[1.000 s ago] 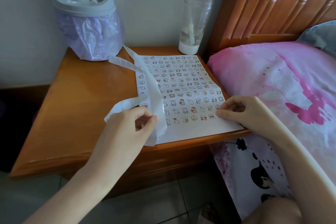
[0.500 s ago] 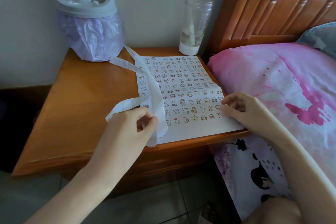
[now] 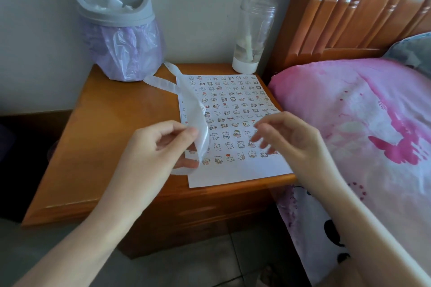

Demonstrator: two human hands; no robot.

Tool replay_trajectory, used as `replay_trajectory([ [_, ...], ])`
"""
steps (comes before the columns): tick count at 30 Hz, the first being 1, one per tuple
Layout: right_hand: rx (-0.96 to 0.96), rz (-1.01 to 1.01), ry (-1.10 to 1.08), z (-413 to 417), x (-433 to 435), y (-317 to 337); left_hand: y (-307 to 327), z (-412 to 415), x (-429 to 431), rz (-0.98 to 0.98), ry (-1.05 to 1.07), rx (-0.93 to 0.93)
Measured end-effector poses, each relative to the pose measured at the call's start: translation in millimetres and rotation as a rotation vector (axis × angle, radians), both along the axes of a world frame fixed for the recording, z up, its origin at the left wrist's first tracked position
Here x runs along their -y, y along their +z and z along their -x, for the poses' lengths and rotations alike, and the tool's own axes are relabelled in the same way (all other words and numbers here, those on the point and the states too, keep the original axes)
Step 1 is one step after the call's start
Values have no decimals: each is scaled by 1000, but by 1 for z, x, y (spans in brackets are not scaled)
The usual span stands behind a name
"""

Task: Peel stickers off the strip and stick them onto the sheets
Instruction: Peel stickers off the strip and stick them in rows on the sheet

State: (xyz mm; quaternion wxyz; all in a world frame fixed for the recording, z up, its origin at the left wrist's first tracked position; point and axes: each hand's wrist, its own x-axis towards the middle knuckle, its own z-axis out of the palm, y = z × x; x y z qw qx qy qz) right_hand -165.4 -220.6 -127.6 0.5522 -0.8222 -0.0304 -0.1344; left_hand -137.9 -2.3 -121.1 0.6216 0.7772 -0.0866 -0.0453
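A white sheet [image 3: 235, 171] covered with rows of small cartoon stickers lies on the wooden nightstand [image 3: 98, 137], its near edge at the front edge. A long translucent white strip [image 3: 191, 105] trails from the back of the nightstand across the sheet's left side and curls at its near end. My left hand [image 3: 158, 149] pinches that curled end between thumb and fingers. My right hand [image 3: 289, 140] hovers over the sheet's lower right part, blurred, fingers loosely spread and holding nothing I can see.
A grey bin [image 3: 116, 18] with a purple plastic liner stands at the back left of the nightstand. A clear bottle [image 3: 251, 35] with a white base stands at the back right. A bed with a pink cover [image 3: 363, 128] and a wooden headboard [image 3: 349, 7] adjoins on the right.
My right hand has lifted off the sheet's right edge and moved left over the stickers. My left hand has raised and curled the strip's end further right.
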Motion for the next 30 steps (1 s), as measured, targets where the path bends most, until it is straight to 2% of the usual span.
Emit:
replay_trajectory([
  [4,-3,-99,171,7,-38,2,2,1,3,127,35,-44],
  [9,17,-234,195,3,-47,-1,-1,2,5,148,46,-17],
  [14,-16,-285,202,3,-46,-1,-3,3,9,128,38,-4],
  [22,-56,-296,183,2,-47,-5,-4,5,10,107,38,-15],
  [25,-46,-273,158,1,-45,-6,-1,5,10,129,17,-59],
  [30,-1,-206,128,3,-46,-6,-1,8,11,61,-43,-18],
])
